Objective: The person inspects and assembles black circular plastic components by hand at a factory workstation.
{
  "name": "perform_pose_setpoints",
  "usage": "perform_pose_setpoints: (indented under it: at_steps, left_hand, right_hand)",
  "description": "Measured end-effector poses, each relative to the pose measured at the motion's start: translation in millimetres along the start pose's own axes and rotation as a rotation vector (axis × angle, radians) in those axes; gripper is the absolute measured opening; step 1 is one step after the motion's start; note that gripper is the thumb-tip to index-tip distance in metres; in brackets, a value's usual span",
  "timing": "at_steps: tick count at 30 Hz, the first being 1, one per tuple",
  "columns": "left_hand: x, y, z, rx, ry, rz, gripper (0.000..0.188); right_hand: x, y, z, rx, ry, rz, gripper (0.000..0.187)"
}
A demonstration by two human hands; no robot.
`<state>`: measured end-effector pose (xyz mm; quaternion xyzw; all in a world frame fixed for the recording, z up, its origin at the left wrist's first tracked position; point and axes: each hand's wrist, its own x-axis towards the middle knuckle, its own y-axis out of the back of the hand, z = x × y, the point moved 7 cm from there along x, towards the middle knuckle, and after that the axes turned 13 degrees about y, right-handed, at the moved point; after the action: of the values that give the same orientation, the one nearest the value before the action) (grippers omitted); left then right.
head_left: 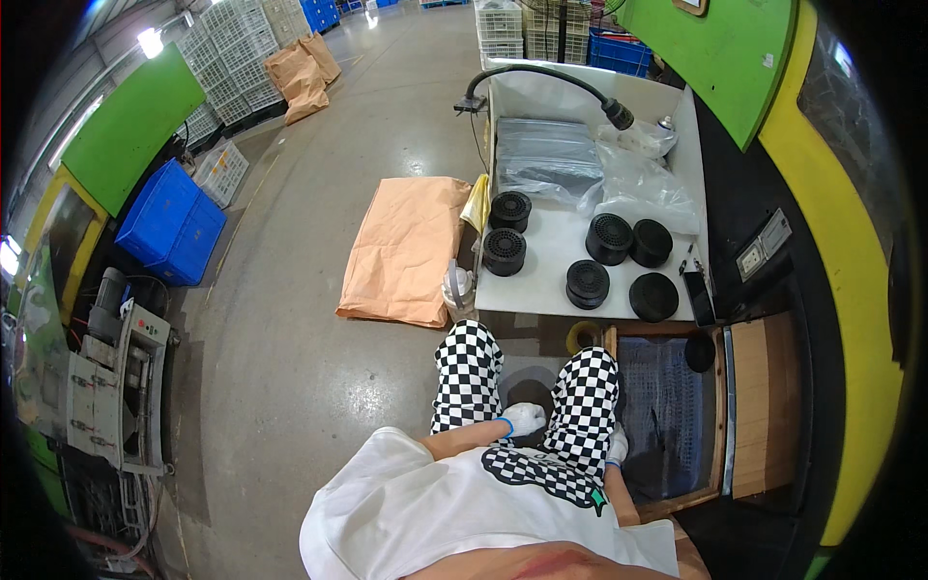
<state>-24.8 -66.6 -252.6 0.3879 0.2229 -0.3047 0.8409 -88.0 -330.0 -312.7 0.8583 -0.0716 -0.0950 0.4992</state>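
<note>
Listing: left hand (523,419), right hand (618,447), gloved; finger closure I cannot tell. Wooden-framed bin (720,396) beside right fingers, black cylinders (588,284) ahead, presumably set within reach.

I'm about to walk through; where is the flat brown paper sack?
In the head view, the sack lies left of centre, beside the left edge of the white table.

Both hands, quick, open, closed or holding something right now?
Left hand: no object visible in its grip; open or closed can't be told.
Right hand: partly hidden, so its grip can't be told.
</note>
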Motion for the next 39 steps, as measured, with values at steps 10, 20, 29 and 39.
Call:
perform_pose_setpoints:
  at_steps: [10, 20, 29, 39]
  left_hand:
    - [-2, 2, 3, 0.017, -0.012, 0.006, 0.028]
    - [-5, 4, 5, 0.013, -0.006, 0.008, 0.028]
    - [-3, 2, 6, 0.015, -0.013, -0.002, 0.028]
    - [-2, 0, 5, 0.025, -0.025, 0.004, 0.027]
  right_hand:
    - [2, -10, 13, 0.034, -0.047, -0.016, 0.038]
    - [0, 1, -3, -0.034, -0.025, -0.045, 0.036]
    - [3, -32, 37, 0.048, -0.001, 0.050, 0.037]
    - [3, -17, 24, -0.027, 0.012, -0.047, 0.039]
